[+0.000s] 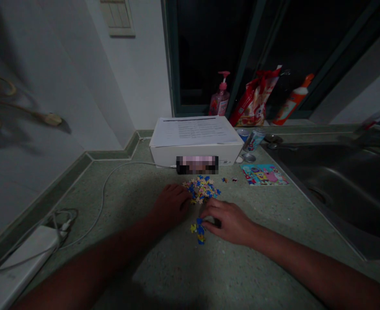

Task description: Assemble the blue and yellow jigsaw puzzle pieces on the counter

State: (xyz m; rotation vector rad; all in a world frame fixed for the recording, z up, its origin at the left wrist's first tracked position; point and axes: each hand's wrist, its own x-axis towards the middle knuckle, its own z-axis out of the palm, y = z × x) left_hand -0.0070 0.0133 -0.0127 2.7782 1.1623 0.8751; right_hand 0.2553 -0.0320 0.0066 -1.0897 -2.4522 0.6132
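Note:
A loose heap of jigsaw puzzle pieces (203, 187), blue, yellow and pink, lies on the counter. Just below it is a small cluster of joined puzzle pieces (200, 237), blue and yellow. My right hand (229, 219) has its thumb and index finger at the blue puzzle piece (199, 222) at the top of this cluster, pinching it. At the heap's left edge rests my left hand (173, 202), fingers curled and together. Its fingertips are partly hidden, and I cannot make out what is under them.
Behind the heap stand a white box (196, 148) and a cabled, blurred-out device (197, 165). A colourful cartoon picture card (265, 175) lies right, beside a can (254, 140) and the sink (338, 185). A power strip (25, 262) and its cable occupy the left.

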